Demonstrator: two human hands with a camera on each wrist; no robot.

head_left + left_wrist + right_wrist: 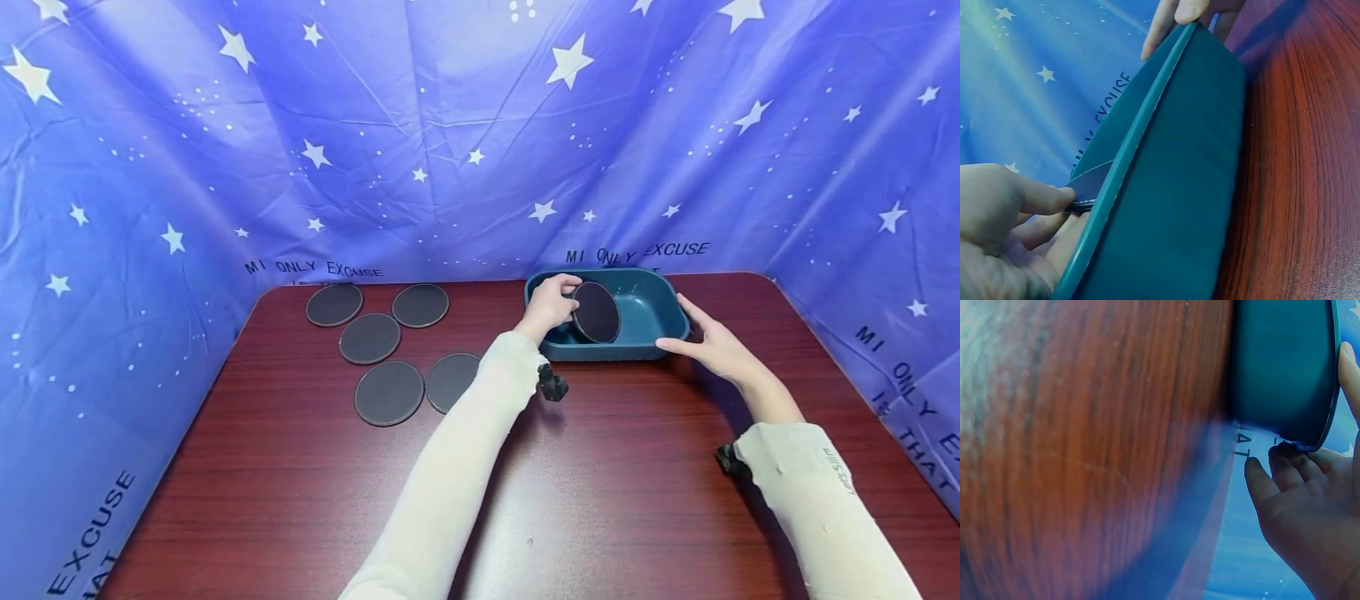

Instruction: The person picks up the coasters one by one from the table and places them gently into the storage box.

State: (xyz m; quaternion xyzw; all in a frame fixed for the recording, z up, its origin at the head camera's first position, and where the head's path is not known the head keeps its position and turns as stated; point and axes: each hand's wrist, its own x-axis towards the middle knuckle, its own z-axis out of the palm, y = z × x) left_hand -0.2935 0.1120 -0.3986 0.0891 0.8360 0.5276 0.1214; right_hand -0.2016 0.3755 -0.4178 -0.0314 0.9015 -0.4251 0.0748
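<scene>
Nearest the camera, two off-white sleeves [408,537] reach over the reddish-brown wood-grain tabletop [600,475]. The black, round, flat disc [598,313] lies just right of the left hand [551,305], much the nearer one, whose thumb and fingers pinch its left edge. It stands steeply tilted inside the dark teal, rounded-rectangular tub [611,353], partly below the rim; whether it touches the bottom, I cannot tell. The tub's long axis runs left to right. The right hand [716,346] rests against its right end, fingers spread. The disc looks thin, dark-faced and leathery, with pale edge stitching.
</scene>
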